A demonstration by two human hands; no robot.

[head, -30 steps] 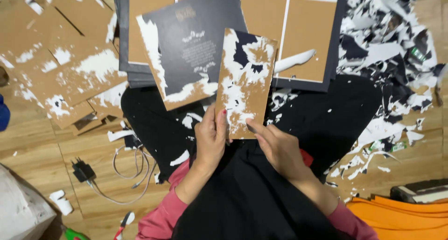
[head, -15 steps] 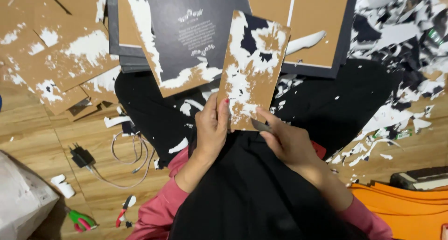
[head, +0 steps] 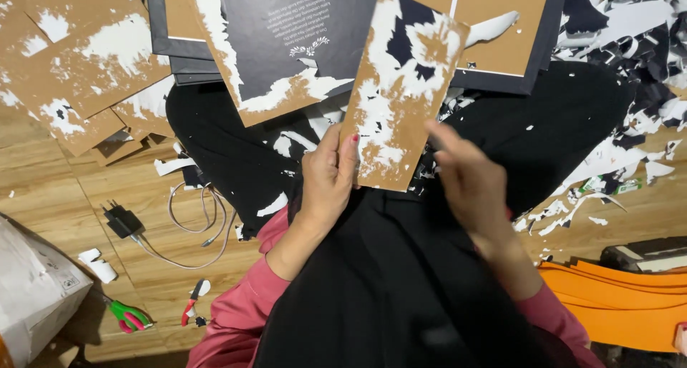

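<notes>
The left hand [head: 325, 185] is clamped on the lower left edge of a brown cardboard panel [head: 401, 89], thumb on the face, holding it tilted above the lap; the panel carries patches of white and black paper residue. The right hand [head: 469, 182] is blurred, just beside the panel's lower right corner, and whether it grips anything cannot be told. Risk: with only one hand pinching one edge, the panel can pivot or buckle if the right hand pulls on the residue, and thin cardboard may crease or tear at the pinch point. Risk: the black lap cloth [head: 401, 282] is soft and sloped, so a released panel would likely slide off toward the floor. Further out, a larger black-faced sheet [head: 286, 46] lies partly under the held panel's top edge; contact may drag it. At the floor's left edge, a charger with cable [head: 143, 228], red-handled and green-handled cutters [head: 129, 314] lie near the knee; a snagged cable is possible. Peeled scraps [head: 615, 153] cover the floor at the right, a slip hazard beside the orange sheets [head: 630, 296].
</notes>
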